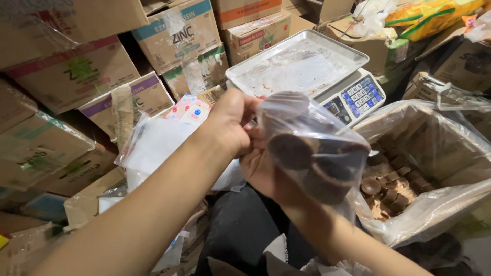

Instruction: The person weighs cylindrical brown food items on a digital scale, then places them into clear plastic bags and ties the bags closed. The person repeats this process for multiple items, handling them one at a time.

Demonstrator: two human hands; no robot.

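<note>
The bag point(312, 148) was already filled with brown discs, pinched at its neck by the left hand point(230, 122) and cupped by the right hand point(263, 171), before the scale point(317, 71); weighing remained, I judged.

Stacked brown cartons point(174, 36) with blue, pink and purple bands, upper left; clear bag point(312, 148) of dark discs, centre; plastic-lined box point(424, 168), right; scale's dark screen point(338, 110).

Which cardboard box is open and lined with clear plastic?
The box at right, holding loose brown discs; the stacked boxes at left are shut.
</note>
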